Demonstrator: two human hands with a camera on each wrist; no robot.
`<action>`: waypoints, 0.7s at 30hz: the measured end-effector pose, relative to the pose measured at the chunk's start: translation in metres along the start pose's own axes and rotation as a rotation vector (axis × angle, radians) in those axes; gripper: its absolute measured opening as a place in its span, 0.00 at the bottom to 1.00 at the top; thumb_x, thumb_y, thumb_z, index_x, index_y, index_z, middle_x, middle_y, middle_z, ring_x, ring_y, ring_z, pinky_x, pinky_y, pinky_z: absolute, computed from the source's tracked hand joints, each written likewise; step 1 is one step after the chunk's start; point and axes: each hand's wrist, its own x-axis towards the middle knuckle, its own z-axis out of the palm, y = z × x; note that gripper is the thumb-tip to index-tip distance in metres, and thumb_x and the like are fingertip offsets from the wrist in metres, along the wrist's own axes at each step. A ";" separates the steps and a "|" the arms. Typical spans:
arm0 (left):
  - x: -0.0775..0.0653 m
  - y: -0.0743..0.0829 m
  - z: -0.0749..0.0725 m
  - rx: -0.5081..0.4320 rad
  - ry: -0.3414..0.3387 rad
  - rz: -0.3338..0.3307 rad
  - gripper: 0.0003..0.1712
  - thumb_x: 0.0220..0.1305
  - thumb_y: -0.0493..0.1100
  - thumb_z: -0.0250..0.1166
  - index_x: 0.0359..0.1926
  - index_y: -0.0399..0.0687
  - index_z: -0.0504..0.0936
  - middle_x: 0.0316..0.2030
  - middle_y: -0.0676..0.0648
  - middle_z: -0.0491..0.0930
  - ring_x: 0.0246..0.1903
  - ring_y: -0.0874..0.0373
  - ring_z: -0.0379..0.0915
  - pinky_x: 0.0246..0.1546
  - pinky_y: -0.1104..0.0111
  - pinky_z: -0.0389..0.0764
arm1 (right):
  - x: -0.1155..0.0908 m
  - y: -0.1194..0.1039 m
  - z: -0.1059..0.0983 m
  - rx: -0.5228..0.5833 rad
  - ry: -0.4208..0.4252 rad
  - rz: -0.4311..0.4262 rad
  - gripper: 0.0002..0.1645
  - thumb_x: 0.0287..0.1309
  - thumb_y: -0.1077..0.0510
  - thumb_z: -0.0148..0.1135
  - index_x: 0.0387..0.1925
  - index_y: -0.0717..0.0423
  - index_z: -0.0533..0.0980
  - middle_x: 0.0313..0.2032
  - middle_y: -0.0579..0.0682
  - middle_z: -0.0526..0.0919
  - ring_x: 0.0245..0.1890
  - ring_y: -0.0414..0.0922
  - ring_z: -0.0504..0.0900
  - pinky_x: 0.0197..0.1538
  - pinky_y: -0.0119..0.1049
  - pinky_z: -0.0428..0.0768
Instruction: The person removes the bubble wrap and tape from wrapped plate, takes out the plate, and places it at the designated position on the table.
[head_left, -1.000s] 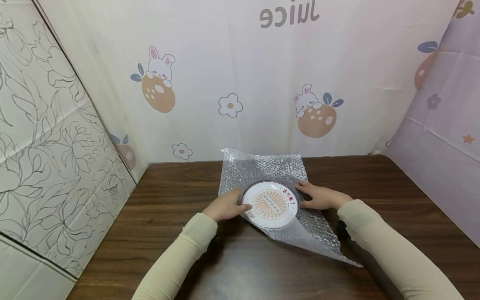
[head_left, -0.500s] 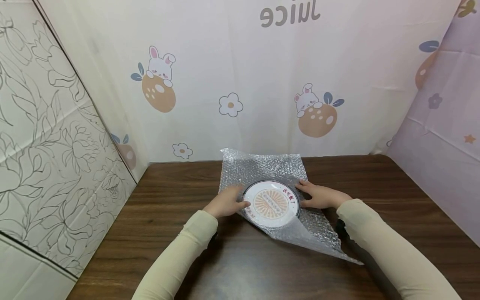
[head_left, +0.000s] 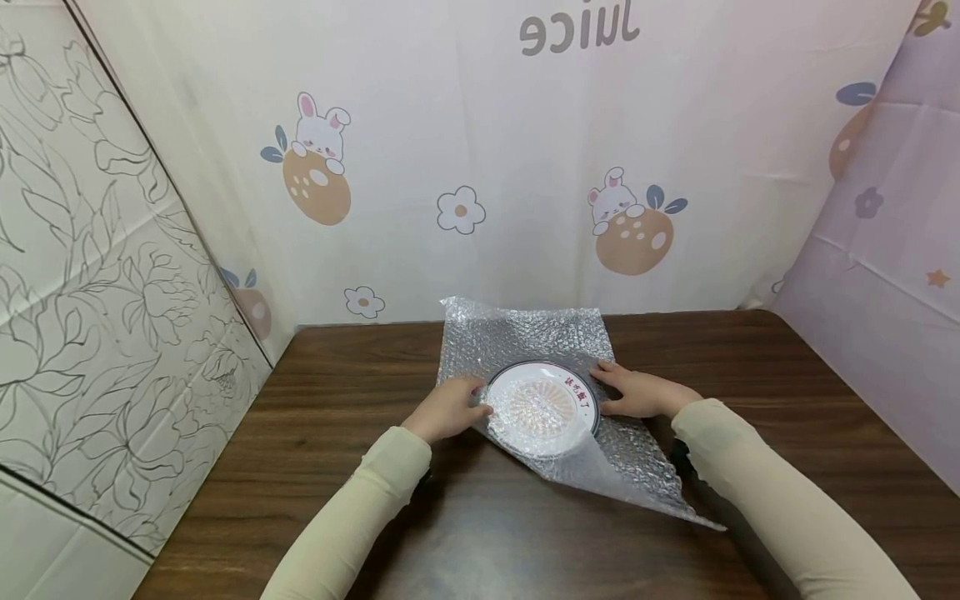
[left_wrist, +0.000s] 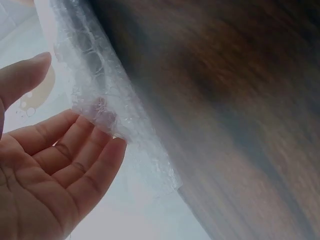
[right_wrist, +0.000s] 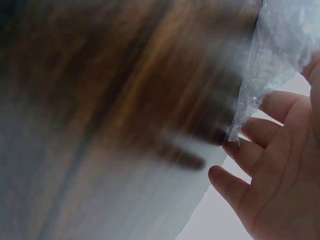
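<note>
A white plate [head_left: 573,415] with a dark rim, red lettering and an orange ray pattern lies on a sheet of bubble wrap [head_left: 528,332]. A flap of the wrap covers its left and front parts, blurring the pattern underneath. At the plate's left edge is my left hand [head_left: 447,408]; in the left wrist view its extended fingers [left_wrist: 75,160] touch the wrap's edge, thumb apart. My right hand [head_left: 637,392] rests at the plate's right side, fingers spread. The right wrist view has these fingers [right_wrist: 250,155] against the edge of the bubble wrap.
Everything lies on a dark wooden table [head_left: 315,483]. A curtain printed with rabbits and fruit [head_left: 525,150] hangs behind it, and a flower-patterned panel [head_left: 112,292] stands at the left. One corner of the wrap points toward the front right.
Bubble wrap now overlies the plate's left and middle, where the pattern showed clearly before. The left hand has drawn slightly left, its thumb off the plate's face. The right hand has barely moved.
</note>
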 end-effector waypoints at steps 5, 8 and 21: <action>-0.005 0.000 -0.003 -0.011 0.027 -0.011 0.26 0.67 0.48 0.63 0.60 0.36 0.77 0.53 0.39 0.81 0.54 0.46 0.78 0.55 0.55 0.79 | -0.002 0.000 -0.001 0.006 -0.001 0.003 0.47 0.67 0.42 0.56 0.76 0.60 0.51 0.76 0.68 0.40 0.73 0.70 0.46 0.68 0.68 0.57; -0.008 0.000 -0.005 -0.028 0.061 -0.024 0.23 0.68 0.48 0.61 0.59 0.40 0.79 0.51 0.42 0.82 0.52 0.49 0.79 0.53 0.57 0.80 | -0.003 0.000 -0.001 0.005 -0.003 0.002 0.47 0.67 0.42 0.56 0.76 0.60 0.51 0.76 0.68 0.40 0.73 0.70 0.46 0.68 0.68 0.57; -0.021 -0.004 -0.017 -0.099 0.141 0.001 0.10 0.69 0.48 0.61 0.41 0.49 0.83 0.37 0.51 0.84 0.39 0.59 0.78 0.44 0.62 0.80 | 0.002 0.001 0.001 -0.011 -0.001 0.010 0.47 0.66 0.41 0.56 0.76 0.60 0.51 0.76 0.68 0.41 0.73 0.70 0.48 0.68 0.68 0.58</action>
